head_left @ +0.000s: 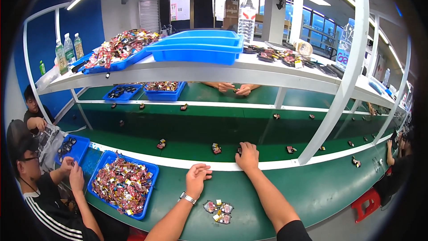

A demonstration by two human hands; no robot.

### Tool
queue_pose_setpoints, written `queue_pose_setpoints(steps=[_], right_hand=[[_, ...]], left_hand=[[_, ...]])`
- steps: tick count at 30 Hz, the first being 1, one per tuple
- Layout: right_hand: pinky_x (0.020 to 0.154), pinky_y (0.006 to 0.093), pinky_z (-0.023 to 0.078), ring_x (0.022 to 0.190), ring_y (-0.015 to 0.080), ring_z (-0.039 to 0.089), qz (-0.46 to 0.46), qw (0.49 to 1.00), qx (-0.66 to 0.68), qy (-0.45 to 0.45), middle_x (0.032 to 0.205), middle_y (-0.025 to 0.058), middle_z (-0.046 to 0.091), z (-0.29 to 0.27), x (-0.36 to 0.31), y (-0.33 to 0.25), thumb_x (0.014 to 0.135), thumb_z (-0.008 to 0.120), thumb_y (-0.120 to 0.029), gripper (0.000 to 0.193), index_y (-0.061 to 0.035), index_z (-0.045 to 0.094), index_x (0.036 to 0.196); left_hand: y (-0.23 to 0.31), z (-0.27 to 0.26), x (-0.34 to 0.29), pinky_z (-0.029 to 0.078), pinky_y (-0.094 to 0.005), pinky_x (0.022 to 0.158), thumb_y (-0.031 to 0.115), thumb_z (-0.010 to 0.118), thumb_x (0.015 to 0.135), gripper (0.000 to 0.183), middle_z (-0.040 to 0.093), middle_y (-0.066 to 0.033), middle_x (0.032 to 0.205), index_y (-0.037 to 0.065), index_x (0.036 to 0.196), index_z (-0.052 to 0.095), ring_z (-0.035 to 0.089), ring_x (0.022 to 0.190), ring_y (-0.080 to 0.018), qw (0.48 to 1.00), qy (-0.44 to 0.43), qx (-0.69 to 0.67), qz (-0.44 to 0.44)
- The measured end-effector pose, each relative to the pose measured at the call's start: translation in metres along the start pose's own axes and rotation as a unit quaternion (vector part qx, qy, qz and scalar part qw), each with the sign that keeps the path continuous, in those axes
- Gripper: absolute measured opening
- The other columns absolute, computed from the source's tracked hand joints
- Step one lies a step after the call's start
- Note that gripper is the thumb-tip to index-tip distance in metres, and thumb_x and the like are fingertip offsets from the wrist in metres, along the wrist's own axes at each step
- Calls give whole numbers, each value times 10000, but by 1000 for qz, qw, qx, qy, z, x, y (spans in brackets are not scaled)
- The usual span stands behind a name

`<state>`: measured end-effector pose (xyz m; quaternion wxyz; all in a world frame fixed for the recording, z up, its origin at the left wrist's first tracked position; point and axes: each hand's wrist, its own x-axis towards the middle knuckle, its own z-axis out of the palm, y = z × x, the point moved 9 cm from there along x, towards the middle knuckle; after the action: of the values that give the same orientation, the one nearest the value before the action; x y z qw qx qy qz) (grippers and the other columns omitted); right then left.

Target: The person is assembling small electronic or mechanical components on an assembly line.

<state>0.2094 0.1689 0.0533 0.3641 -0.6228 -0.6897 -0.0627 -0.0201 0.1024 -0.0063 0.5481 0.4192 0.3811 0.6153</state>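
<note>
Small parts [226, 208] lie on the near table [174, 192]. Left hand [196, 181]: relaxed, apparently empty. Right hand [248, 157] grasps a dark part [239, 151] on the belt [191, 129], apparently placing or collecting it; the next move calls for fingertip control.

Beside the bare right forearm [272, 196], the smooth green worktop [312, 187] is offering a wide free stretch on its right side. On the left, a rectangular blue plastic tray [154, 169], heaped with small red-and-yellow packets [120, 183], is blocking a low pass. A little group of red-and-black pieces [224, 208] is occupying the room between the forearms. Between the left hand [196, 179] and the right hand [249, 157], a gap is lying; only a low white metal rail [223, 166] is crossing it. Farther right, a slanted white metal post [327, 122] is standing in the way.
</note>
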Motion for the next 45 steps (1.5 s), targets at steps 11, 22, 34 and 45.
queue_pose_setpoints(steps=[11,22,34,45], right_hand=[[885,435,476,997,338,589,123,989,57,-55,1030,173,645,56,-2,-33,700,812,-236,620,15,532,1193],[963,395,478,1140,324,554,-104,916,317,-224,1199,130,611,-57,-94,-79,762,773,-122,661,-81,479,1352],[794,360,531,959,246,616,-122,963,224,-83,1055,47,631,-76,-93,-103,783,729,-117,251,-105,701,1032],[780,351,530,983,266,592,-207,950,206,-111,1088,67,603,-63,-87,-111,729,754,-52,190,-89,654,887]], left_hand=[[-3,11,-2,535,-266,658,17,510,949,124,680,-154,999,-26,1050,566,644,770,-159,998,-39,54,4],[-6,46,-27,531,-260,694,333,400,1049,418,652,-62,966,-5,1209,585,620,796,-108,924,-259,96,-264],[-8,31,-36,538,-347,917,120,511,1001,384,614,-114,1213,2,1364,475,621,1080,-189,958,-205,-23,-197],[-11,31,-35,558,-340,925,88,506,999,320,618,-121,1186,-11,1303,504,632,1077,-194,961,-204,-16,-186]])
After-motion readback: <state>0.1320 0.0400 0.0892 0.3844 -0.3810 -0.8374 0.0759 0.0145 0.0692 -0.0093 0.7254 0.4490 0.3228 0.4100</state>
